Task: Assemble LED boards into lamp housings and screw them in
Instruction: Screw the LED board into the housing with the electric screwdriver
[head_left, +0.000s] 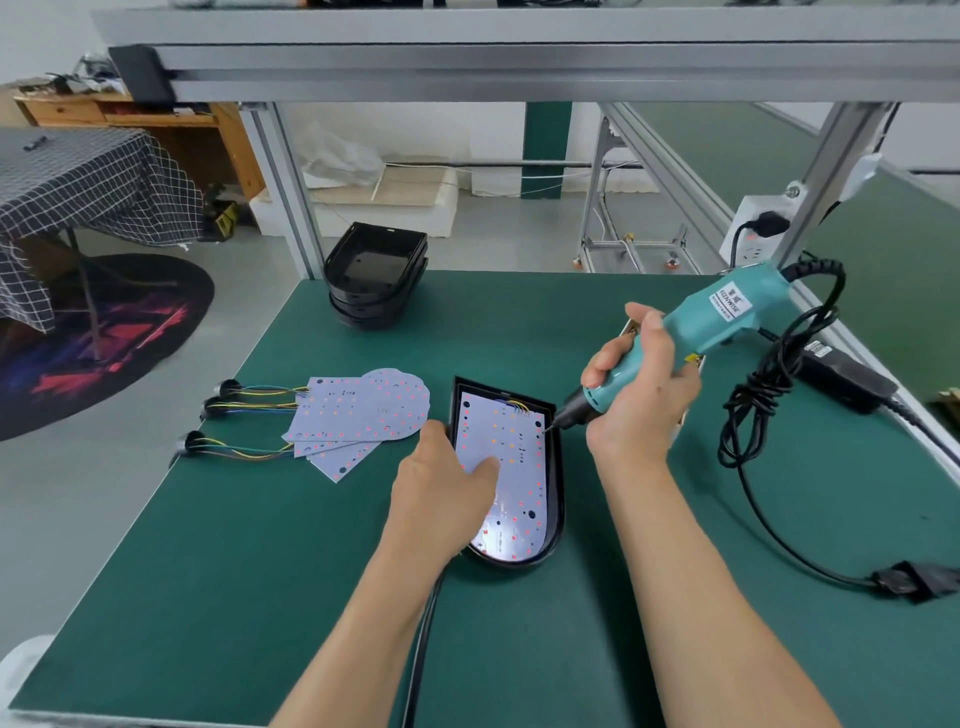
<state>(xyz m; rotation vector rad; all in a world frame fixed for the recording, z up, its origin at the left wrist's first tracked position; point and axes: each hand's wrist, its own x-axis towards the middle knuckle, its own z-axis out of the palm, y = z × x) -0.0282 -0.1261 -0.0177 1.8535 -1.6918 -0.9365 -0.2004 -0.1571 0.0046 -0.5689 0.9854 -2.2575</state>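
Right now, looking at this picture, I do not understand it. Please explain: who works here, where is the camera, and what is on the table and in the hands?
No machine works here: a person does, and the camera sits on their head, looking down. On the green table lies a black lamp housing with an LED board inside. The left hand presses the board down. The right hand grips a teal electric screwdriver, its tip at the board's edge. Spare boards and stacked housings wait nearby.
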